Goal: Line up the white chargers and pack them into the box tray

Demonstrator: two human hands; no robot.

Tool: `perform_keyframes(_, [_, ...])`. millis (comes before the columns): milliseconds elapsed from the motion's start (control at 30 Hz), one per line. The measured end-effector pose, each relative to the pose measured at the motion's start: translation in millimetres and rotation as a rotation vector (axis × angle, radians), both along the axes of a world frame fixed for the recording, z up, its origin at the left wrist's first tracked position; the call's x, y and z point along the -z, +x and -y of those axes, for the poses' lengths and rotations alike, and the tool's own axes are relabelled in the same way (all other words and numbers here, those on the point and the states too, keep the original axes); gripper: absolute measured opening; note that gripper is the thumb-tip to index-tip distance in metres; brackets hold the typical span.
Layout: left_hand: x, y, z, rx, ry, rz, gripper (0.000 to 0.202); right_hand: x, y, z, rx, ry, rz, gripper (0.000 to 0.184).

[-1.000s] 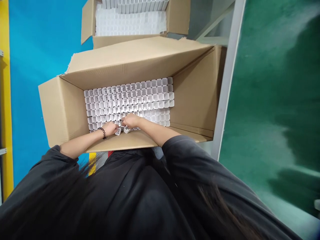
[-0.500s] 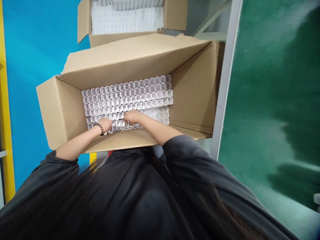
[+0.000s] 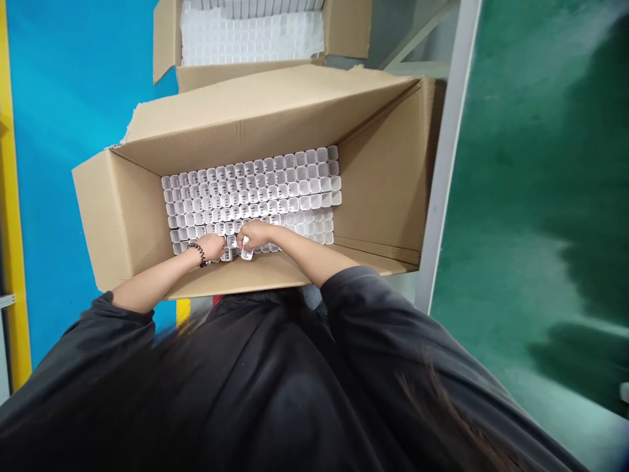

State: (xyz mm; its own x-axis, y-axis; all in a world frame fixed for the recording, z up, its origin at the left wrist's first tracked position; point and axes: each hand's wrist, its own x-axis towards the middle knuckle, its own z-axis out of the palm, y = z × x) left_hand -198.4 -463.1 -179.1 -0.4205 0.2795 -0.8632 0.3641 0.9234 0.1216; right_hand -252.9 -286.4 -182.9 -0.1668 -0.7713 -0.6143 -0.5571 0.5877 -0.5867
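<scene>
**Open carton of white plastic pieces: contents and handling**

1. Large brown corrugated cardboard carton (image 3: pixel 122 216), flaps open, standing directly in front of you. Every place below is given from this carton.
2. Second brown cardboard carton (image 3: pixel 344 29), beyond the far flap of the first, also open and filled with white pieces.
3. Grey metal upright (image 3: pixel 445 157), against the carton's right-hand wall; green floor to the right of that, blue surface to the carton's left.
4. Layer of small white square plastic pieces (image 3: pixel 255 183), packed in straight rows across the carton floor, open ends facing up.
5. Your right hand (image 3: pixel 258 233), over the near row at mid-carton, fingers curled and pinching one loose white plastic piece (image 3: pixel 246 249), which sits tilted just above the near row.
6. Your left hand (image 3: pixel 212 247), with a black coiled band on its wrist, beside the right hand at the near row, fingers curled down onto the pieces; whether it grips one cannot be told.

Handling note: judging by the tilt, square the pinched piece to its neighbours before pressing, and steady the adjoining row with your left hand.
</scene>
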Motion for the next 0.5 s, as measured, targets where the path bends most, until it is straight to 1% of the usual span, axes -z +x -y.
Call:
perform_keyframes(167, [7.6, 6.7, 3.2, -0.007, -0.040, -0.028, 0.032, 7.8, 9.8, 10.6, 0.019, 0.074, 0.013, 0.034])
perform_keyframes(267, [10.1, 11.2, 5.1, -0.004, -0.034, -0.055, 0.036, 9.6, 10.0, 10.0, 0.029, 0.128, 0.004, 0.039])
perform_keyframes(367, [11.4, 15.2, 5.4, 0.010, -0.005, -0.069, 0.040, 10.5, 6.0, 3.4, 0.046, 0.133, 0.027, 0.044])
perform_keyframes(500, [13.5, 19.5, 4.9, 0.050, 0.088, -0.041, 0.038, 12.4, 1.1, -3.4, 0.071, 0.125, 0.068, 0.043])
